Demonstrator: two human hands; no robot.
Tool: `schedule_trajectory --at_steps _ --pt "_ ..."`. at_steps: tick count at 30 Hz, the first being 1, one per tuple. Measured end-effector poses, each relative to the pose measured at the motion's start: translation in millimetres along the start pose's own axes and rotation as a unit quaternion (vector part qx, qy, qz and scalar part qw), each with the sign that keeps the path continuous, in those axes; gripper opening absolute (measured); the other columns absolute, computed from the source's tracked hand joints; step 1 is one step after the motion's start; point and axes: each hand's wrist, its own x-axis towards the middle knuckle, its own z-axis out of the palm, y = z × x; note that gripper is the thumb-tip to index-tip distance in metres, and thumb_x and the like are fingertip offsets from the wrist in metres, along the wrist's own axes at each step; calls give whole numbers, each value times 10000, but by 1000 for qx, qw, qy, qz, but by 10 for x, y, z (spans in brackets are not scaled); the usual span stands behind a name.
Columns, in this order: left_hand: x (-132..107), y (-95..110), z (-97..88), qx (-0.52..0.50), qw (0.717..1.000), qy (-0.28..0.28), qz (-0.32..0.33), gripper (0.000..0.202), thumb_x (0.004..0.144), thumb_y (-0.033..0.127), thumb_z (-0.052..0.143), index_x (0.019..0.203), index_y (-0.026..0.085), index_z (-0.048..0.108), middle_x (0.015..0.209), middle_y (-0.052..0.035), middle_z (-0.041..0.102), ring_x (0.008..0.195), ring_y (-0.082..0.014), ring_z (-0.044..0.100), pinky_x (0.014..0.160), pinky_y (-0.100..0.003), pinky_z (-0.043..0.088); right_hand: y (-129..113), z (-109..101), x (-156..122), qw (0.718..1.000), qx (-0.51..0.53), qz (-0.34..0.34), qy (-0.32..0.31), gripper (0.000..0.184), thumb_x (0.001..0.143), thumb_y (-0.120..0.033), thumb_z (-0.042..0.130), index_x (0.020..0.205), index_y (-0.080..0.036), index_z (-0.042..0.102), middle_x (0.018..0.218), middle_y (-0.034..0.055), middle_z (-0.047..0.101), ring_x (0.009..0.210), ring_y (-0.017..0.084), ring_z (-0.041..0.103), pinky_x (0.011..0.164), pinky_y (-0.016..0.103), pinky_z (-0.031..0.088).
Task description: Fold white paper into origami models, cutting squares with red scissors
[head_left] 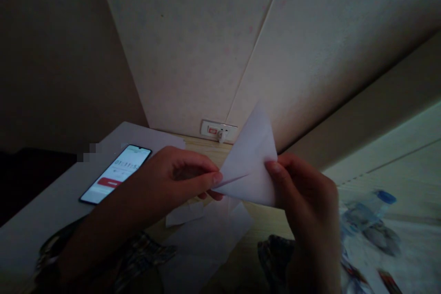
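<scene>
A folded white sheet of paper, triangular with its point upward, is held up in front of the wall between both hands. My left hand pinches its lower left corner between thumb and fingertips. My right hand grips its right edge with the thumb on the front face. The fold's crease runs from the left pinch toward the middle of the paper.
A lit smartphone with a timer and red button lies on a grey surface at left. Loose white paper sheets lie below the hands. A wall socket sits on the wall behind. A plastic bottle lies at right.
</scene>
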Motion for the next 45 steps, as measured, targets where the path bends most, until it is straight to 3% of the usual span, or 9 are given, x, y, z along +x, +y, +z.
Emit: schedule_trajectory --at_steps 7,22,27,31,36,41,45 --pt "0 13 -21 16 999 -30 -32 130 739 239 689 635 246 766 584 47 753 584 -108 695 555 -127 511 -6 -6 20 1000 -25 -18 -1 233 886 -239 577 656 -215 605 598 -49 591 580 111 534 519 217 370" --pt "-6 32 16 14 1000 6 -25 176 743 230 699 571 241 732 554 23 734 559 -130 684 551 -173 511 11 22 26 1000 -27 -9 5 213 891 -269 580 689 -222 627 633 -29 615 610 135 556 533 243 368" --pt "14 1 29 -12 999 34 -13 54 702 215 747 687 264 763 659 41 766 645 -132 707 609 -175 530 35 21 13 998 -21 -5 58 201 887 -291 598 705 -218 644 652 -20 629 625 145 568 528 249 378" --pt "8 35 71 -45 998 33 17 90 669 160 768 685 243 737 679 52 759 676 -131 708 650 -179 536 17 24 -1 996 -4 11 89 218 894 -315 597 710 -212 652 646 -8 624 624 154 577 530 258 403" --pt "-28 131 115 -79 987 134 38 99 739 158 717 654 199 690 654 64 724 668 -93 680 650 -147 516 -10 31 -8 997 19 12 80 197 873 -303 638 696 -218 659 667 -13 636 635 145 590 560 252 438" --pt "-53 137 144 -118 965 228 59 64 773 178 678 719 199 649 705 78 706 695 -75 649 668 -135 493 -3 83 -56 997 58 50 -22 199 835 -345 677 672 -230 677 651 4 657 682 193 643 599 291 509" --pt "-40 119 174 -169 952 246 70 68 769 191 674 725 210 626 721 77 696 745 -84 641 643 -130 478 23 190 -92 994 71 65 -60 135 784 -354 725 714 -238 720 734 43 723 795 253 682 751 391 549"
